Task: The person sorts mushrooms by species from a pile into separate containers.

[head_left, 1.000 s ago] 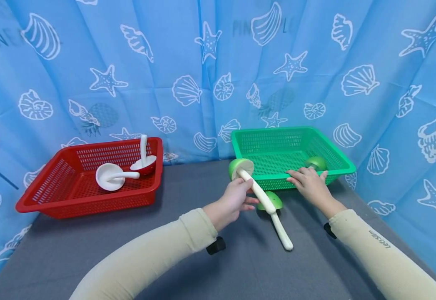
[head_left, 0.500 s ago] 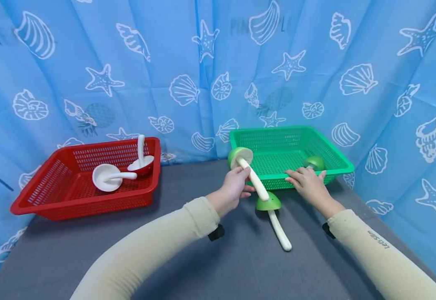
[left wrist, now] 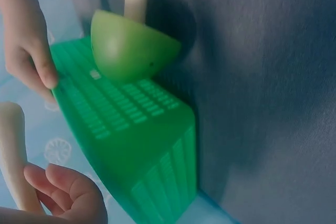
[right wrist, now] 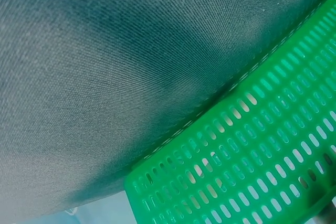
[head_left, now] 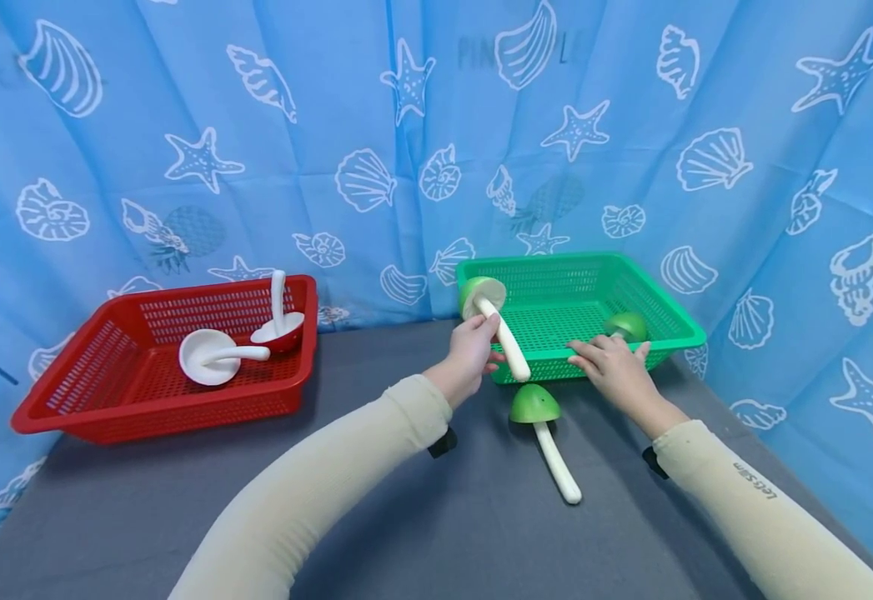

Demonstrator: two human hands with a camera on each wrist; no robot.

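Observation:
My left hand (head_left: 469, 354) pinches the white handle of a green ladle (head_left: 483, 298) close to its bowl, held over the left front corner of the green basket (head_left: 676, 337). The handle's end slants down outside the front wall. In the left wrist view that handle (left wrist: 13, 153) passes beside the curled fingers. My right hand (head_left: 616, 371) grips the basket's front rim, thumb outside and fingers over the inner side. Another green ladle (head_left: 536, 405) lies bowl down on the table before the basket, handle toward me. Inside, at the right, sits one more green ladle (head_left: 626, 326), partly hidden.
A red basket (head_left: 181, 417) stands at the left, holding a white-bowled ladle (head_left: 209, 358) and a red ladle (head_left: 280, 333) with its handle upright. Grey cloth (head_left: 391, 517) covers the table. A blue patterned curtain (head_left: 293, 150) hangs behind.
My left hand has moved the held ladle forward, away from the one on the table and over the basket's corner. My right hand stays at the rim. The head view has shifted slightly.

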